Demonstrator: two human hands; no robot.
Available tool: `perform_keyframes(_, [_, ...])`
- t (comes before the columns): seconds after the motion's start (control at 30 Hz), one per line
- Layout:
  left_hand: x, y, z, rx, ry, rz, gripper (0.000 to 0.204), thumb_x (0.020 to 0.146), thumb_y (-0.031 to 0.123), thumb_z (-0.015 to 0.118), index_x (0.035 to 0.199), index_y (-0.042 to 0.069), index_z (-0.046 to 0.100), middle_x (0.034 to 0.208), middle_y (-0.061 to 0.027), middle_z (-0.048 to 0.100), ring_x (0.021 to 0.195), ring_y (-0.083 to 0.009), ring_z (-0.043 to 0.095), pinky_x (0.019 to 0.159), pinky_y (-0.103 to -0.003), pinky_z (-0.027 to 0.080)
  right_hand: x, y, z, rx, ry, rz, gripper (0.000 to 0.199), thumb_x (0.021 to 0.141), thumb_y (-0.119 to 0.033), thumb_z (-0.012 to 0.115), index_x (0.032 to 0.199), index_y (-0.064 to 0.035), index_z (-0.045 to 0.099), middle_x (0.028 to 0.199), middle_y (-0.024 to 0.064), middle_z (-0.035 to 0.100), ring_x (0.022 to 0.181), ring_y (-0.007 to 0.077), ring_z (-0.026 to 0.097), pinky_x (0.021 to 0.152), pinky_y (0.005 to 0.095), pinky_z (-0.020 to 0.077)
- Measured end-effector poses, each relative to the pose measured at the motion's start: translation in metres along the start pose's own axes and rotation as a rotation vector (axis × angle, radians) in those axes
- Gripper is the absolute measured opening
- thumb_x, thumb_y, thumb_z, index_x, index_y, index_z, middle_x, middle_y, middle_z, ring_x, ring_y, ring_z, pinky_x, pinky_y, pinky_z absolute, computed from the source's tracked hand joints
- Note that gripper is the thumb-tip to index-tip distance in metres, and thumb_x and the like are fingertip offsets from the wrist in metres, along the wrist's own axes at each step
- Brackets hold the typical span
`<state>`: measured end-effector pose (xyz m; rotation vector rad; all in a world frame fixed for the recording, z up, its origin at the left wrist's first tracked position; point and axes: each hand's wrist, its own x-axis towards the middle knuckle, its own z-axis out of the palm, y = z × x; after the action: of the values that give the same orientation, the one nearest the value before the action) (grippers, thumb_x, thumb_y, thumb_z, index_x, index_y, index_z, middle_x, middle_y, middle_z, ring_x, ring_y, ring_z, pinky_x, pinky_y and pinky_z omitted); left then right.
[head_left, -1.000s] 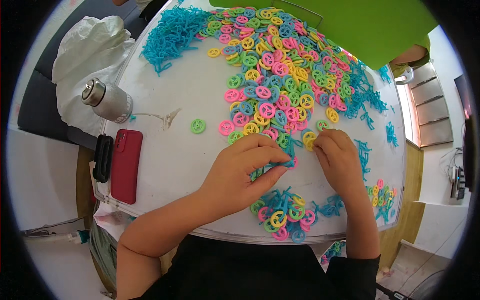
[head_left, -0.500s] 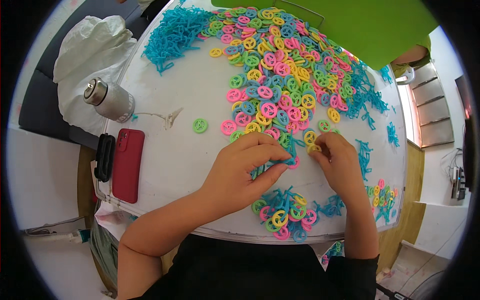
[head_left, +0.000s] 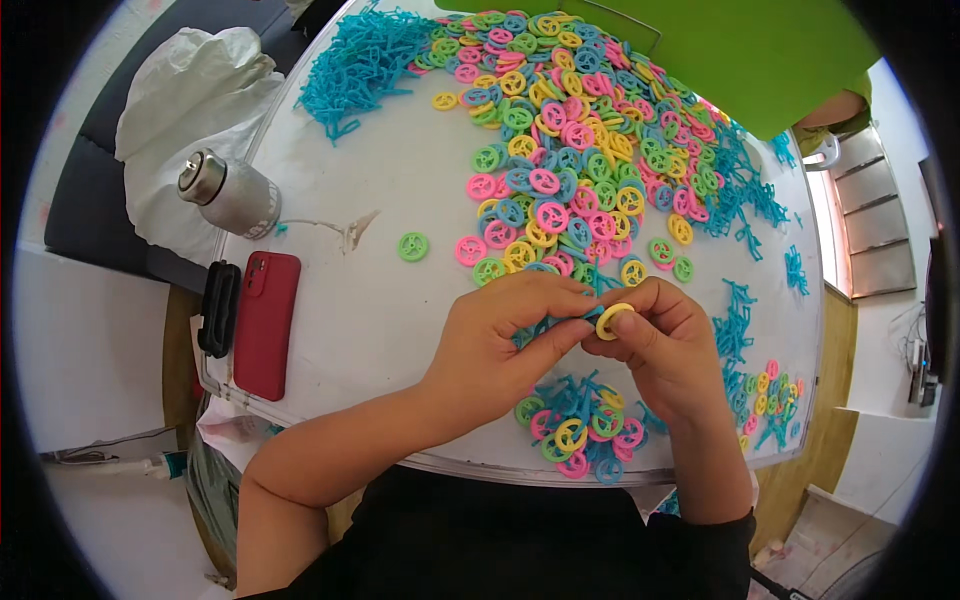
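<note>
Near the front middle of the table, my left hand [head_left: 505, 345] is closed on a blue plastic stick piece [head_left: 591, 318], mostly hidden by my fingers. My right hand [head_left: 668, 340] pinches a yellow plastic wheel [head_left: 612, 321] between thumb and fingers, right up against the blue piece. Whether the two are joined, I cannot tell. Beyond my hands spreads a large heap of pink, green, yellow and blue wheels [head_left: 552, 217]. Close to my body lies a small cluster of wheels with blue pieces [head_left: 572, 435].
Blue stick pieces are piled at the far left [head_left: 362, 70] and the right [head_left: 745, 200]. On the left stand a metal bottle [head_left: 235, 198], a red phone [head_left: 267, 325] and a black case [head_left: 217, 310]. A green board [head_left: 750, 60] and another person's arm [head_left: 830, 108] are at the far right.
My right hand has lifted the yellow wheel off the heap's near edge and brought it left to my left hand. The view has shifted slightly.
</note>
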<state>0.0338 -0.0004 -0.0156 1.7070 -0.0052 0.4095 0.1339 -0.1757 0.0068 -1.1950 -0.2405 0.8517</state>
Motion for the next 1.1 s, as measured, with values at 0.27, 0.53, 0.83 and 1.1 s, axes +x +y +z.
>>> perform_keyframes(0.27, [-0.006,0.010,0.004,0.328,0.034,0.234,0.030,0.078,-0.002,0.077,0.106,0.008,0.073,0.108,-0.0135,0.070,0.095,-0.0267,0.069,0.082,-0.032,0.053,-0.001,0.012,0.002,0.168,-0.011,0.037,0.011,0.098,-0.013,0.063,0.098,-0.0028,0.059,0.097,0.0069,0.067,0.092,0.0154,0.068,0.080,0.0340,0.0603])
perform_keyframes(0.53, [0.000,0.011,0.000,0.282,0.050,0.113,0.041,0.079,0.000,0.078,0.118,0.004,0.065,0.110,-0.0116,0.071,0.101,-0.0214,0.069,0.087,-0.031,0.054,-0.006,0.005,0.006,-0.136,0.039,-0.183,0.022,0.097,-0.009,0.062,0.116,0.0011,0.061,0.100,0.0054,0.066,0.089,0.0122,0.066,0.078,0.0306,0.0592])
perform_keyframes(0.83, [0.001,0.013,-0.006,0.010,-0.041,-0.110,0.054,0.083,0.000,0.077,0.129,0.004,0.050,0.114,-0.0134,0.070,0.113,-0.0192,0.065,0.096,-0.031,0.051,-0.012,-0.008,-0.003,-0.571,-0.088,-0.231,0.037,0.090,-0.003,0.070,0.126,-0.0025,0.064,0.084,0.0030,0.065,0.076,0.0088,0.064,0.065,0.0248,0.0535])
perform_keyframes(1.1, [-0.002,0.018,-0.002,0.021,-0.011,-0.285,0.055,0.082,0.002,0.079,0.128,0.004,0.049,0.113,-0.0111,0.071,0.110,-0.0182,0.066,0.096,-0.032,0.051,-0.012,-0.011,0.001,-0.742,-0.087,-0.292,0.033,0.091,-0.002,0.065,0.124,0.0017,0.062,0.080,0.0046,0.065,0.064,0.0099,0.063,0.056,0.0213,0.0516])
